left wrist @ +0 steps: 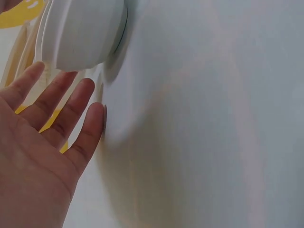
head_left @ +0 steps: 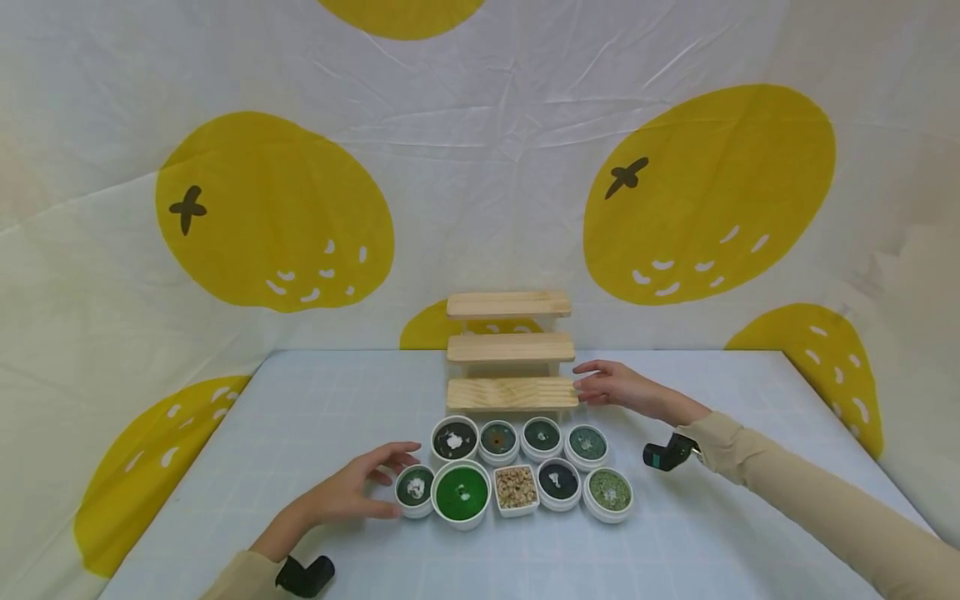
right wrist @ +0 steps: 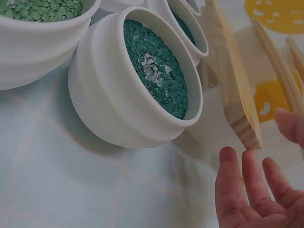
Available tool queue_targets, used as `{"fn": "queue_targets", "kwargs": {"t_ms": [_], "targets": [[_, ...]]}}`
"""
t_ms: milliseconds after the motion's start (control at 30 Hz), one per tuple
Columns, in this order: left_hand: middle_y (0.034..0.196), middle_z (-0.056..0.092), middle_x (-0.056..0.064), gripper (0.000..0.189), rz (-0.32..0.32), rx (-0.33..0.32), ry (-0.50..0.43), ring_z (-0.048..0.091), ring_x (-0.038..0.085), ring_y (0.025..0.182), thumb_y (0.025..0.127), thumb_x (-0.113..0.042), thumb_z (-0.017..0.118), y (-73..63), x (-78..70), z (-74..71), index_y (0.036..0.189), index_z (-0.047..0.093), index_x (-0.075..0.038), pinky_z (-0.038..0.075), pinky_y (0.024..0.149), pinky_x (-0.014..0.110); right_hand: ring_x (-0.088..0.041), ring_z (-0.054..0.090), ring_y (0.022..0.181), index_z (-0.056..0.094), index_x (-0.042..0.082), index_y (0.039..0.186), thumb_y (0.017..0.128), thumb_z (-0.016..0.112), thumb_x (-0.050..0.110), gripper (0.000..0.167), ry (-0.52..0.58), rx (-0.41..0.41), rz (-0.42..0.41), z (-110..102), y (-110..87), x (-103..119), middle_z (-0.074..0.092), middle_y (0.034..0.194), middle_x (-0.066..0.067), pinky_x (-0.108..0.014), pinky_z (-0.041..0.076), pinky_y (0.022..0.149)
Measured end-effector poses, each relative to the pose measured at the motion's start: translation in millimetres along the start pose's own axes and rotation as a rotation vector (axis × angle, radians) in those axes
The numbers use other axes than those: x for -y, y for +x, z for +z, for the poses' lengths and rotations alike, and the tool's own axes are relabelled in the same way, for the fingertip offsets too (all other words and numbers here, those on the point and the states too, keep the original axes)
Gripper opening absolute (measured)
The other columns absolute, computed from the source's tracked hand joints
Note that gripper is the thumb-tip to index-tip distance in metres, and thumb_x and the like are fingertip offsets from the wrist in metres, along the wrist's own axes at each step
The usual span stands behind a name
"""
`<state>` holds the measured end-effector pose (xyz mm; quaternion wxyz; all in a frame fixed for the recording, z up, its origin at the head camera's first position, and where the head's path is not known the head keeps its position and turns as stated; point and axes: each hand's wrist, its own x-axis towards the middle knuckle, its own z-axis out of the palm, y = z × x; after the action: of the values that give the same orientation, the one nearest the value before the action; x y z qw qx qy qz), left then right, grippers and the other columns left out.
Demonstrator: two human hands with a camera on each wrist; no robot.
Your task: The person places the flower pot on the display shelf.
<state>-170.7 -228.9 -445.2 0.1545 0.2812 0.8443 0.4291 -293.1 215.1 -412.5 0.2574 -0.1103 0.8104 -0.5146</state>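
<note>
My left hand [head_left: 347,492] reaches around the small white pot [head_left: 415,485] at the left end of the front row, its thumb and fingers spread. In the left wrist view the loosely bent fingers [left wrist: 78,118] lie close to a white pot [left wrist: 85,35]; whether they touch is unclear. On the other side, my right hand [head_left: 621,390] is at the right end of the lowest board [head_left: 513,395] of a three-step wooden stand. The right wrist view shows its fingertips [right wrist: 229,159] by the board's end [right wrist: 243,126], holding nothing.
More white pots crowd before the stand, including a bright green one [head_left: 461,493], a square one with beige granules [head_left: 516,488] and a pale green one [head_left: 609,490]. A patterned cloth [head_left: 487,192] hangs behind the light blue table [head_left: 337,392].
</note>
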Motion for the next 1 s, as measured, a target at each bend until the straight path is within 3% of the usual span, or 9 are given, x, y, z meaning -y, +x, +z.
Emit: {"fn": "queue_targets", "kwargs": {"t_ms": [300,567,833,1000], "targets": [[0.127,0.058,0.007,0.078,-0.025,0.006,-0.006,0.052,0.003,0.11,0.077,-0.031,0.079,3.7,-4.3,6.2,0.143,0.04,-0.015,0.049,0.088,0.022,-0.013,0.063,0.102,0.034,-0.009,0.141,0.096,0.057,0.024,0.06,-0.013,0.011,0.016,1,1.8,-1,0.059,0.128,-0.022,-0.037,0.051,0.098],[0.127,0.059,0.005,0.079,0.012,-0.016,0.015,0.052,0.005,0.111,0.075,-0.029,0.081,3.5,-1.8,8.9,0.142,0.042,-0.015,0.047,0.094,0.023,-0.013,0.063,0.1,0.037,-0.009,0.139,0.097,0.056,0.025,0.058,-0.052,0.059,0.021,1,3.2,1,0.062,0.125,-0.019,-0.039,0.05,0.1],[0.131,0.057,0.01,0.075,0.068,-0.068,0.055,0.053,0.005,0.105,0.072,-0.025,0.083,0.6,1.0,10.8,0.135,0.048,-0.004,0.046,0.094,0.023,-0.016,0.062,0.099,0.037,-0.009,0.139,0.097,0.056,0.025,0.057,-0.006,0.087,0.028,-3,8.4,-4,0.067,0.112,-0.009,-0.037,0.052,0.096],[0.13,0.058,0.009,0.074,0.075,-0.096,0.062,0.054,0.003,0.102,0.07,-0.024,0.084,-0.5,3.4,12.9,0.133,0.05,-0.004,0.046,0.093,0.022,-0.015,0.063,0.095,0.036,-0.008,0.14,0.096,0.057,0.026,0.06,0.028,0.094,0.056,-3,10.8,-6,0.066,0.112,-0.007,-0.032,0.055,0.091]]}}
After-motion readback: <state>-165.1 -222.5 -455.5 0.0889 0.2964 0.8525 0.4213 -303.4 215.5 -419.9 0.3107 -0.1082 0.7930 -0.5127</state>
